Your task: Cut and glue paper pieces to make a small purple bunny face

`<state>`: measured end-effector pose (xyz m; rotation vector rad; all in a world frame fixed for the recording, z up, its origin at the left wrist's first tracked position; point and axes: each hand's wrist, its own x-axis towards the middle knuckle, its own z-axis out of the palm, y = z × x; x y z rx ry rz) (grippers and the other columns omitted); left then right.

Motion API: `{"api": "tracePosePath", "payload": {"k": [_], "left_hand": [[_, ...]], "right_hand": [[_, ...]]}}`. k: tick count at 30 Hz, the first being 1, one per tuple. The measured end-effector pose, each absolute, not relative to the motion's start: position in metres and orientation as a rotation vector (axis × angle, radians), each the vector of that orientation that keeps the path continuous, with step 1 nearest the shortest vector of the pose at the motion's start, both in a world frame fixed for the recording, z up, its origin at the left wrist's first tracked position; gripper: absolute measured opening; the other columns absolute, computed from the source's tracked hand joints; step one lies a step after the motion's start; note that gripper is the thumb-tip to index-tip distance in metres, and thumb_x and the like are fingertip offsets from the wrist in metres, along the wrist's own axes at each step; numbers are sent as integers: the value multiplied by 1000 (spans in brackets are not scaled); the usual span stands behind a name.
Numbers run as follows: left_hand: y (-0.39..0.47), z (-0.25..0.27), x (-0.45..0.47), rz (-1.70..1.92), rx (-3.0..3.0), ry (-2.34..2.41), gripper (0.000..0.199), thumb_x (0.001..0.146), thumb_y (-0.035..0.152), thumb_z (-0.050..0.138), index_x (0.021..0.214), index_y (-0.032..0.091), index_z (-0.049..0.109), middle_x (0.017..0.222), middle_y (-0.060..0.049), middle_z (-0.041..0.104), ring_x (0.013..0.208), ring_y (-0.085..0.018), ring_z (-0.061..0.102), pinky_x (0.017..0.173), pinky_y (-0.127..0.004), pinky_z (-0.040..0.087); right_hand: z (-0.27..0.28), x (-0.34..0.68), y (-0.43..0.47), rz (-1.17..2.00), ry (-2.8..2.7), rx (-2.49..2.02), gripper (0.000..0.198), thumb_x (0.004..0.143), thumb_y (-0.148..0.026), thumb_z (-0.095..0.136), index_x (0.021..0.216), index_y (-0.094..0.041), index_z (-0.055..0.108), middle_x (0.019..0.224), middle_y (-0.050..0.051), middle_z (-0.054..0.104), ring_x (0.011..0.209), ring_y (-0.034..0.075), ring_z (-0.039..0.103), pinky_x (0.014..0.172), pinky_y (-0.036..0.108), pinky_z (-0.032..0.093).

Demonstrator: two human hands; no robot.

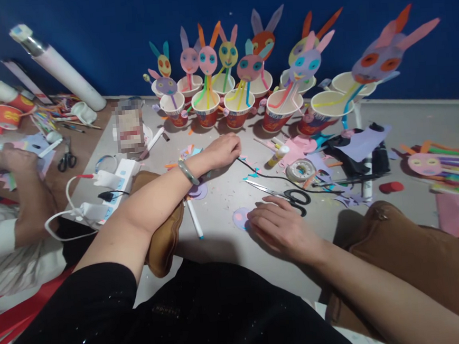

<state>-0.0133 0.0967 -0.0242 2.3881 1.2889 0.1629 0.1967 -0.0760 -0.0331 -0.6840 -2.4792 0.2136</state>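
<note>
One deep-blue wall (103, 39) stands behind the far side of my pale counter (220, 207). On the near right of the counter lies a brown bag-like thing (427, 262). Rows of paper cups (207, 115) stand along the far side, most with a long-eared paper face (207, 60) above the rim.

My left hand (223, 148) is on the far side, just short of those cups, its fingers curled in together. A black cord (269, 177) runs from beside it toward the right; I cannot tell whether I grip it. My right hand (283, 223) is nearer me, palm down, its fingers close together and pointing left.

Just beyond the right hand lie the scissors (282, 193), their long axis slanting from tips at far left to black handles at near right, the blades slightly apart. A yellow glue stick (279, 156) lies farther off.

Smallest is the purple paper disc (240, 217), flat on the counter directly left of my right fingertips, which overlap its right edge. I cannot tell whether they pinch it. Being round, it has no long axis; my right hand is clearly the nearer one, with the left well apart on the far side.
</note>
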Motion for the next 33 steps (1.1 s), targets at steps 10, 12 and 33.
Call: {"api": "tracePosePath", "payload": {"k": [10, 12, 33], "left_hand": [[110, 2, -41, 143, 2308, 1266, 15, 76, 13, 59, 80, 13, 74, 79, -6, 73, 70, -13, 59, 71, -28, 43], [109, 4, -43, 127, 2317, 1233, 16, 75, 12, 60, 82, 13, 75, 79, -6, 73, 70, -14, 59, 71, -28, 43], [97, -26, -8, 49, 2549, 1292, 23, 94, 19, 45, 95, 13, 68, 106, -14, 66, 94, -22, 60, 86, -36, 45]], "right_hand": [[-33, 198, -75, 229, -2434, -712, 11, 93, -12, 61, 98, -20, 67, 91, 2, 77, 85, 18, 70, 102, 43, 47], [-32, 198, -75, 226, -2445, -712, 11, 94, -13, 60, 98, -21, 66, 91, 2, 77, 85, 18, 70, 101, 42, 47], [-33, 193, -73, 215, -2457, -697, 8, 95, -12, 61, 98, -18, 64, 88, 3, 75, 83, 18, 68, 99, 41, 47]]}}
